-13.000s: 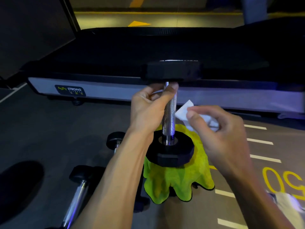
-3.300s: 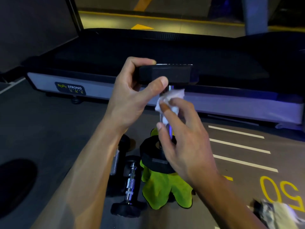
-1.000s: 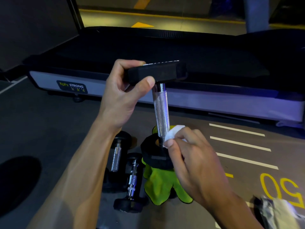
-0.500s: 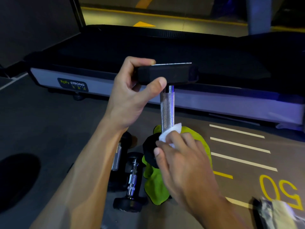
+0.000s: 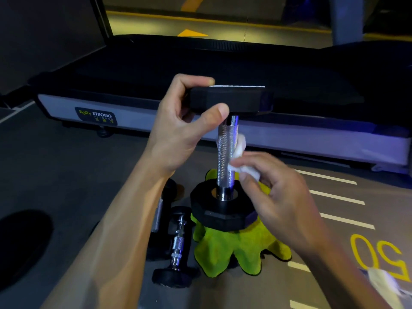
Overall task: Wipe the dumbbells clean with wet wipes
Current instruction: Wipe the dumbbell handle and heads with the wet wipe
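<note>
In the head view, our left hand grips the top head of the upright dumbbell, thumb under the black block and fingers curled over its far edge, just as it did a moment ago. The dumbbell stands on its lower head on the green cloth, near the middle of the floor, in front of the treadmill.

What has changed is our right hand. Half a second ago it was low, covering the bottom of the knurled handle with the wipe. Now it has come up and moved round to the right side of the handle, pinching the bunched wipe between thumb and fingers and pressing it against the mid shaft. The lower part of the handle and the collar are bare to view again.

We judge this to be another stroke in the up-and-down rubbing of the handle, now working the right and far side. The heads may yet need the wipe.

To the left, lying on the floor, are two smaller dumbbells, touching or nearly so; we cannot tell whether they are clean. At the near right edge lies a pale bundle, too blurred to tell.
</note>
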Demonstrator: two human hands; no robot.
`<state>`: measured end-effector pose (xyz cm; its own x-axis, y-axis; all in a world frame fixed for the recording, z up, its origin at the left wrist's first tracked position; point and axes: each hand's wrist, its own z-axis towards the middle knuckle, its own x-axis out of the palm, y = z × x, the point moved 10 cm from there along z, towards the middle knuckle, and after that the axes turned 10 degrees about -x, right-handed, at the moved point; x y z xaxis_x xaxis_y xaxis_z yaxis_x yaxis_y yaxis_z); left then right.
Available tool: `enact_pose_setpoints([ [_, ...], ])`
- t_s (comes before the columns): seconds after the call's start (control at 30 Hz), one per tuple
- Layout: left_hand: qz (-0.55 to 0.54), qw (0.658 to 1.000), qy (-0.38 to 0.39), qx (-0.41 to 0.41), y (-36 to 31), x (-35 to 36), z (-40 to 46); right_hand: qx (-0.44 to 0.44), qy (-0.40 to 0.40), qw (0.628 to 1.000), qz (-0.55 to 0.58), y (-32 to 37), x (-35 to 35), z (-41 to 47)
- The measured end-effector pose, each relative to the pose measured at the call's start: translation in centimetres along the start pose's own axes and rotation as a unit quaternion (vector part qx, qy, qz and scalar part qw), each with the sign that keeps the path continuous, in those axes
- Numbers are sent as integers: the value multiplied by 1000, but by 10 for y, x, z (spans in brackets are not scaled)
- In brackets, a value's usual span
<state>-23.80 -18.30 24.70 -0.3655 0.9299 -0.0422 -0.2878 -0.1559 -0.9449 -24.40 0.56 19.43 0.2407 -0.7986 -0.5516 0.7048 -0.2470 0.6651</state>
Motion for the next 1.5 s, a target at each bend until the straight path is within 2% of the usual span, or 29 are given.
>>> enact_pose_setpoints([
  [0.1, 0, 1000, 4, 0, 0, 3, 2, -21, -26, 999, -3, 3, -5, 0],
  [0.27, -3, 1000, -2, -5, 2, 1, 4, 10, 21, 999, -30, -9, 10, -31],
  [0.43, -3, 1000, -2, -5, 1, 2, 4, 17, -23, 1000, 1, -6, -10, -5],
  [0.73, -15, 1000, -13, -2, 4, -3, 4, 124, -32, 975, 181, -43, 5, -9],
  [0.93, -21, 1000, -3, 3, 2, -2, 3, 176, 35, 962, 207, -58, 32, -7],
  [1.03, -25, 1000, -1, 2, 2, -3, 3, 156, 81, 952, 249, -51, 36, 11],
  [1.13, -25, 1000, -2, 6, 2, -2, 3, 113, 16, 955, 273, -40, 25, 30],
  [1.2, -28, 1000, -2, 6, 2, -3, 3, 95, 19, 959, 267, -36, 32, 24],
  [1.3, -35, 999, -4, 1, 4, -7, 4, 90, 121, 973, 173, -46, 50, 0],
  [1.37, -45, 999, -4, -6, 7, -10, 4, 106, 171, 965, 170, -53, 53, -5],
  [1.4, -51, 999, -4, -9, 9, -11, 5, 106, 171, 964, 176, -51, 51, 0],
  [1.5, -59, 998, 0, -21, 13, -11, 6, 94, 100, 964, 230, -44, 45, 19],
])
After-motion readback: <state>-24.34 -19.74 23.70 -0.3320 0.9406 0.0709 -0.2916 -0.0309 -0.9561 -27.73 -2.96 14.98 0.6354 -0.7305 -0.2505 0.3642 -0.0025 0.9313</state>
